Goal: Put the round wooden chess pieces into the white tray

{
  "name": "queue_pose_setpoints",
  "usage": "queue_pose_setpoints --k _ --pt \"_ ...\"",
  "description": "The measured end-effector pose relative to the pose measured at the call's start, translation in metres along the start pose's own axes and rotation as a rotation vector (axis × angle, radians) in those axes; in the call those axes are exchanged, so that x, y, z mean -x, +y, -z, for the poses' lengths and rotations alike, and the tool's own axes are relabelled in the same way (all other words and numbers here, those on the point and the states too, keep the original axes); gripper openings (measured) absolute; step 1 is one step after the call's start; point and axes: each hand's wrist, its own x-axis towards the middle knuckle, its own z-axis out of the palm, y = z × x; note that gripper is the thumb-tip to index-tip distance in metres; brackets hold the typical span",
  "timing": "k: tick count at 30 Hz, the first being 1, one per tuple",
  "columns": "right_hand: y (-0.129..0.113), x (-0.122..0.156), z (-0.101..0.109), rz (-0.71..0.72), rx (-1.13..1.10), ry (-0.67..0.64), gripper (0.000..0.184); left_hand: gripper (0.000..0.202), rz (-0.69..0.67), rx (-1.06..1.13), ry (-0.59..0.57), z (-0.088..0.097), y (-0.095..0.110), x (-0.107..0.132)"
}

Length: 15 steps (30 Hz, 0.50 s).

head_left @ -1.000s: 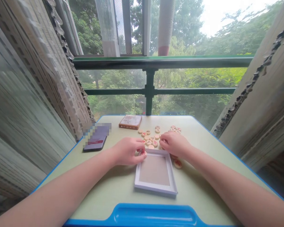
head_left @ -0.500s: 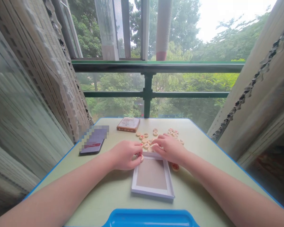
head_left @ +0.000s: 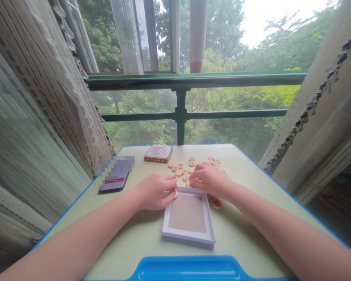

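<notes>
Pinching one visible disc (head_left: pixel 175 194) at one tray (head_left: pixel 188 237), left grip (head_left: pixel 155 191) is narrow, right grip (head_left: pixel 210 178) half-curled, its hold unclear.

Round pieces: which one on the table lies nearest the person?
The red-marked piece beside the white box, on its right; the other visible ones on the table lie farther off.

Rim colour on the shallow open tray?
The tray rim is white with a slight lilac tint; seen best in the head view.
</notes>
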Motion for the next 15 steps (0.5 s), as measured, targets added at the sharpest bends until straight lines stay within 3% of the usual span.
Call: queue_pose_setpoints --k 15 --pt "0.0001 -0.0023 0.0007 -0.049 -0.126 -0.04 0.017 0.015 -0.009 -0.033 -0.008 0.0003 0.0008 -0.0003"
